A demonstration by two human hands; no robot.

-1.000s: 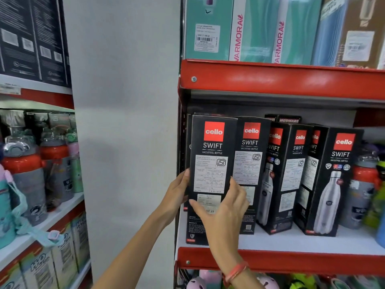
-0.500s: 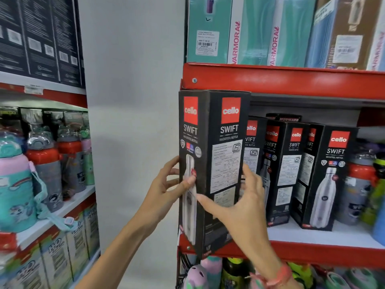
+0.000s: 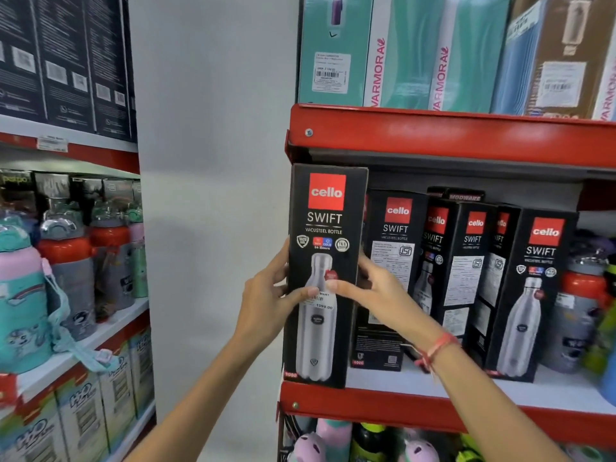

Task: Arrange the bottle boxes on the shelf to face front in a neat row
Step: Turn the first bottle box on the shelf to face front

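Observation:
A black Cello Swift bottle box [image 3: 325, 228] stands upright at the left end of the white shelf board [image 3: 560, 391], its bottle-picture face to the front. My left hand [image 3: 270, 295] grips its left edge and my right hand [image 3: 373, 291] its right edge, both thumbs pressed on the front. To its right stand more black Cello boxes: the second box [image 3: 395, 235] shows its label side, two middle boxes [image 3: 466, 261] are turned at an angle, and the right-hand box [image 3: 533, 295] shows its bottle picture, slightly angled.
A red upper shelf edge [image 3: 450, 135] hangs just above the box tops, with teal boxes [image 3: 416, 48] on it. Loose bottles [image 3: 580, 305] stand right of the row. A white wall [image 3: 213, 161] and a second shelf unit with children's bottles [image 3: 66, 261] lie to the left.
The leftmost box was lifted off the shelf and turned from its label side to its bottle-picture front. It now stands back at the shelf's left end, still between both hands.

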